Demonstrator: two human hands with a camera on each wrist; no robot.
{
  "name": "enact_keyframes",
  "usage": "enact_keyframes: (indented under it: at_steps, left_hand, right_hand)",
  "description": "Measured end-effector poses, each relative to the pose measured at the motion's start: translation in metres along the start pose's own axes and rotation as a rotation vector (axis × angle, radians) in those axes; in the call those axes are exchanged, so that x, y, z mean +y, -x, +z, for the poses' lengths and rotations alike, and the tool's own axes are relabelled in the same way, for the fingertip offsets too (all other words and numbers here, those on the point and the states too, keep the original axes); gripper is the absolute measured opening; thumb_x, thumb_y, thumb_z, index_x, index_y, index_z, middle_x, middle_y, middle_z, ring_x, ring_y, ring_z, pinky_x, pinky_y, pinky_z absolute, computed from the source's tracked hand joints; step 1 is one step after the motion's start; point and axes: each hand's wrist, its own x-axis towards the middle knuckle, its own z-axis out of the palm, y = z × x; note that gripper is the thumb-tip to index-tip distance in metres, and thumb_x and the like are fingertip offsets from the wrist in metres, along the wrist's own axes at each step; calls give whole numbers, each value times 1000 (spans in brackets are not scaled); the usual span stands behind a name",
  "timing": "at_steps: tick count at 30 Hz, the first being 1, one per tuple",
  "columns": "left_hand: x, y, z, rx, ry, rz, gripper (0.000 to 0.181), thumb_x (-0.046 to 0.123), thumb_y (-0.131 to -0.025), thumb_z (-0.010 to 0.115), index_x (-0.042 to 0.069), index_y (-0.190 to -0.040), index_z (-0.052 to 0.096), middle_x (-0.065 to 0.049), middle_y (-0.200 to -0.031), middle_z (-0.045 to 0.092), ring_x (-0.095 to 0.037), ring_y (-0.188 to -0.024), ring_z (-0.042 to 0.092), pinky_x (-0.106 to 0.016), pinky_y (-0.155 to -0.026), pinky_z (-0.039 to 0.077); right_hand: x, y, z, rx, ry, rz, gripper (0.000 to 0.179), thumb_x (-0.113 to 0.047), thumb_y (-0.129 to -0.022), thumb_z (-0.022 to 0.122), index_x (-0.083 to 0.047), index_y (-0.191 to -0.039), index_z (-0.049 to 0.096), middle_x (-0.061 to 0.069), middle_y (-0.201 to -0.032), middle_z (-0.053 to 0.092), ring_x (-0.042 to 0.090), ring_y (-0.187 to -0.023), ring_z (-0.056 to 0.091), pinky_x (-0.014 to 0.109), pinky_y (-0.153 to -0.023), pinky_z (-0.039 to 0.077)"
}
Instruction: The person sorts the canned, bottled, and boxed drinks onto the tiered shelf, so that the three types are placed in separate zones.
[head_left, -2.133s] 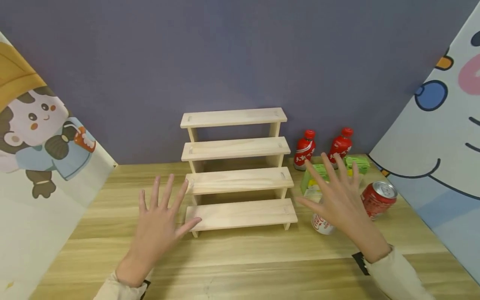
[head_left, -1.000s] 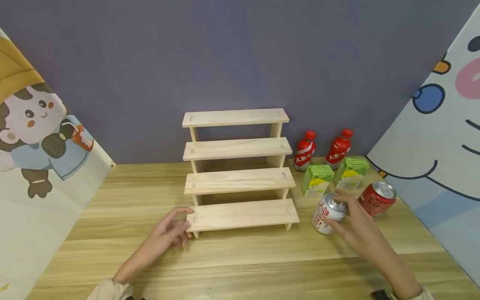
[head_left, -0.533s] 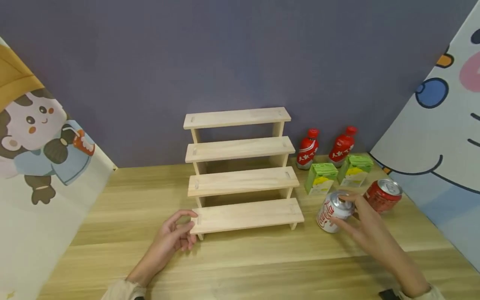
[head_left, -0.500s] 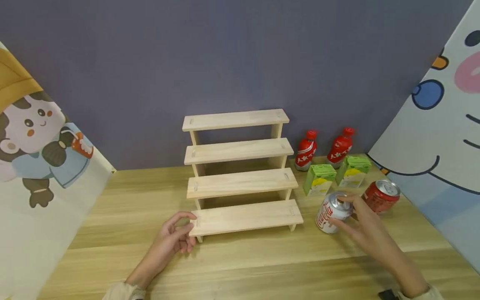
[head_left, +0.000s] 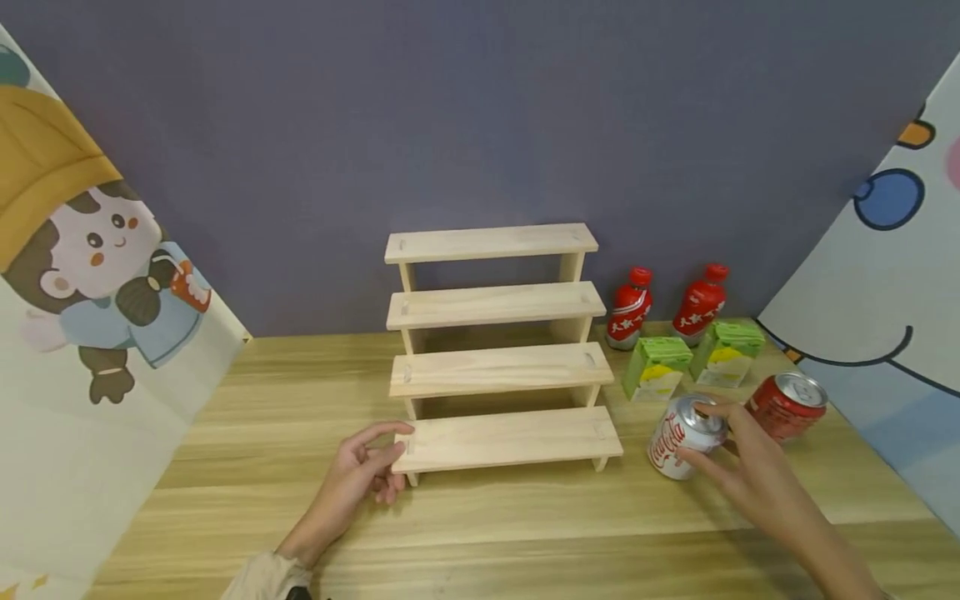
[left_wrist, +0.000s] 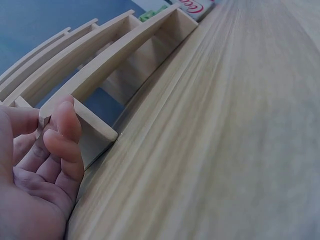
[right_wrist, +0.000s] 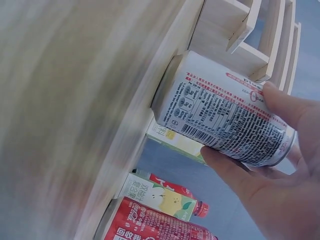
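A pale wooden four-tier stand (head_left: 510, 439) stands against the back wall. My left hand (head_left: 348, 479) pinches the left end of its lowest tier, thumb and fingers at the board's corner; the left wrist view shows the fingers (left_wrist: 65, 122) curled by that corner. To the right of the stand, my right hand (head_left: 750, 462) grips a white Coca-Cola can (head_left: 667, 446) near its top. In the right wrist view this can (right_wrist: 210, 110) sits between thumb and fingers, its base close to the table and small print facing the camera.
Behind the white can stand two green juice cartons (head_left: 657, 379), and behind those, two red bottles (head_left: 630, 312). A red can (head_left: 783, 408) stands just right of my right hand. A grey wall (head_left: 480, 108) closes off the back; printed panels flank the wooden table (head_left: 465, 533).
Both hands came down from spread fingers over the table: the left took hold of the stand's lowest tier, the right gripped the white can. Over the last half second the hold looks unchanged.
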Motion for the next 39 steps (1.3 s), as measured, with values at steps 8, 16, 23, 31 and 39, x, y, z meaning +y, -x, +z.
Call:
enact_keyframes:
  at_steps: [8, 16, 23, 31, 39]
  left_hand:
    - [-4, 0, -2, -21, 13, 26, 39, 12, -104, 52, -6, -139, 47, -2, -65, 70, -10, -49, 61, -16, -44, 44]
    - [-2, 0, -2, -29, 34, 48, 38, 6, -104, 51, -8, -138, 46, -1, -66, 70, -9, -50, 62, -15, -44, 44]
    - [-3, 0, -1, -24, 35, 35, 38, 6, -103, 52, -6, -138, 47, -1, -66, 71, -9, -50, 62, -15, -44, 45]
    - [-2, 0, 0, -16, 12, 31, 38, 8, -103, 52, -5, -139, 47, -2, -65, 70, -10, -50, 62, -16, -44, 45]
    - [-1, 0, 1, 2, 19, 6, 39, 11, -103, 55, -4, -138, 48, -2, -65, 70, -10, -50, 62, -16, -45, 46]
  right_hand:
    - [-1, -1, 1, -3, 20, -71, 69, 10, -65, 87, 6, -124, 50, 20, -131, 54, -11, -118, 39, -2, -86, 39]
    - [-1, -3, 4, 15, 40, -123, 72, 15, -62, 86, 8, -123, 49, 20, -128, 54, -8, -119, 40, -1, -90, 37]
    - [-3, -2, 4, 9, 41, -124, 72, 15, -63, 85, 7, -125, 49, 19, -129, 54, -6, -120, 40, -1, -92, 37]
    - [-4, -2, 1, 17, 29, -111, 72, 14, -62, 87, 4, -125, 53, 17, -128, 58, -9, -116, 45, 0, -87, 40]
    - [-7, -4, -1, 16, 8, -71, 69, 11, -66, 86, 2, -126, 54, 19, -132, 57, -13, -118, 42, -2, -88, 39]
